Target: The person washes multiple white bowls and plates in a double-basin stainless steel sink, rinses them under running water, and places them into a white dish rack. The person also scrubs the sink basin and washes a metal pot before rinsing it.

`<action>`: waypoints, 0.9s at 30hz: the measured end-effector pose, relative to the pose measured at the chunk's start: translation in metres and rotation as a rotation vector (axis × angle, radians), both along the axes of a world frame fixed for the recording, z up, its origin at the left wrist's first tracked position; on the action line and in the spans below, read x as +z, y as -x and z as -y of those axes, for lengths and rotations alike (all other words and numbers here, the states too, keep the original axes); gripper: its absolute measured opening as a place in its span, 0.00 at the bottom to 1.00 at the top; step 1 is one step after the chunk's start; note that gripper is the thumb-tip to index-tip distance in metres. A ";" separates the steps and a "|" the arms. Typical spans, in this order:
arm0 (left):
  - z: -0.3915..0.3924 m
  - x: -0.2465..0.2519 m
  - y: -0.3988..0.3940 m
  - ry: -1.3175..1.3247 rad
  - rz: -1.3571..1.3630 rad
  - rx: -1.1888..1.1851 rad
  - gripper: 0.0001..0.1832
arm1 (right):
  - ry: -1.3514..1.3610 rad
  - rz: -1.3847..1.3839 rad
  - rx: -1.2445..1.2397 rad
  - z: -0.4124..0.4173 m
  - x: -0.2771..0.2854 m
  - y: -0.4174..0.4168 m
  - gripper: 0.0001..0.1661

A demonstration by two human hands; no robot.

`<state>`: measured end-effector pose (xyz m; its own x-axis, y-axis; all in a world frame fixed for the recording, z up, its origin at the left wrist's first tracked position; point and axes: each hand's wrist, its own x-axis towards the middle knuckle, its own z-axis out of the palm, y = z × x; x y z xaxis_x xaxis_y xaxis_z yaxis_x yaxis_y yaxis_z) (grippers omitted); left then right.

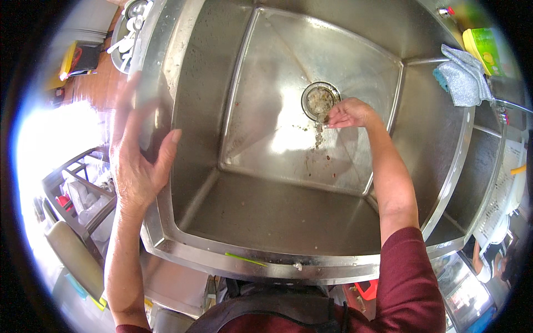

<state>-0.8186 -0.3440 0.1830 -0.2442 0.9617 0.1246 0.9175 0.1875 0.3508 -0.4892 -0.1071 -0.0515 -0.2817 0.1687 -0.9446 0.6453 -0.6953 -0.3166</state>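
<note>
My right hand reaches down into a deep stainless steel sink, its fingertips at the lower right rim of the drain strainer. Pale and brownish food scraps fill the strainer, and a wet trail of bits runs from it toward me. Whether the fingers pinch some of the scraps is too small to tell. My left hand is spread over the sink's left rim, thumb apart, holding nothing; its fingers are blurred. A thin green strip lies on the near rim.
A grey-blue cloth hangs at the sink's right back corner, beside a green and yellow package. A bowl of white spoons stands at the upper left. A second basin adjoins on the right. Part of another person shows at the lower right.
</note>
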 end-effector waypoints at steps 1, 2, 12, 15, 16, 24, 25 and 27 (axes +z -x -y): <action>0.000 0.001 0.000 0.002 -0.010 -0.001 0.21 | -0.097 0.091 0.140 -0.004 -0.003 -0.005 0.11; 0.000 0.002 0.001 0.004 -0.020 0.000 0.21 | -0.194 0.182 0.281 -0.010 -0.010 -0.016 0.11; -0.002 -0.001 0.001 -0.031 -0.049 0.004 0.20 | -0.312 0.038 0.145 -0.004 -0.029 0.015 0.13; -0.002 -0.002 0.001 -0.044 -0.015 0.008 0.20 | -0.406 0.075 0.075 0.001 0.001 0.043 0.14; -0.002 -0.002 0.001 -0.051 -0.022 0.003 0.20 | -0.454 0.091 0.468 -0.003 -0.004 0.035 0.15; -0.001 -0.003 0.005 -0.082 -0.080 -0.010 0.20 | 0.453 0.091 0.697 0.103 -0.014 -0.104 0.19; -0.001 -0.002 0.003 -0.076 -0.072 0.001 0.20 | 0.483 0.041 0.520 0.112 -0.018 -0.102 0.19; 0.000 0.000 0.001 -0.063 -0.056 0.023 0.20 | 0.528 -0.078 0.302 0.115 -0.026 -0.089 0.21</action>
<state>-0.8192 -0.3438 0.1828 -0.2574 0.9457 0.1987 0.9317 0.1883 0.3105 -0.3998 -0.2222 -0.0771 -0.3160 -0.4146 -0.8534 0.8272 -0.5609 -0.0338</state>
